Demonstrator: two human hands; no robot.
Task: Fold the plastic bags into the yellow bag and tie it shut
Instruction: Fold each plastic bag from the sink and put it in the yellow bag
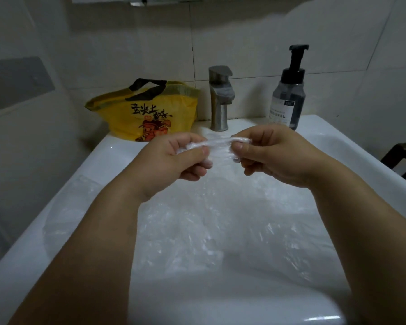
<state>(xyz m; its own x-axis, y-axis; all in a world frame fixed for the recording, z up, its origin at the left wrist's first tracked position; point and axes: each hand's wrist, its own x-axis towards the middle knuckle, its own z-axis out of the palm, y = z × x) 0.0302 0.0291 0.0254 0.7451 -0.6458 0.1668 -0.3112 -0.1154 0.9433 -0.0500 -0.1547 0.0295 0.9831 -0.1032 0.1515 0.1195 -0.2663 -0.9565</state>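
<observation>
Just above the middle of the frame, the left hand [174,158] and the right hand [272,156] each pinch one end of a clear plastic bag [220,143]. It is gathered into a narrow band and drawn nearly straight between them. Thumb and curled fingers of both hands close on the film, probably to keep the slippery sheet taut and flat so that it can be folded down small. The hands work over the white sink [338,146], so the bag hangs free of the basin, where more crumpled clear plastic [220,226] lies spread across the lower half of the frame, seemingly waiting its turn. The yellow bag [145,113] stands upright on the sink's back ledge, upper left of centre and just left of the metal faucet [219,99]. Its dark handle is up and its mouth looks untied, ready to take folded bags. A pump soap bottle [290,95] stands right of the faucet, clear of the work.
</observation>
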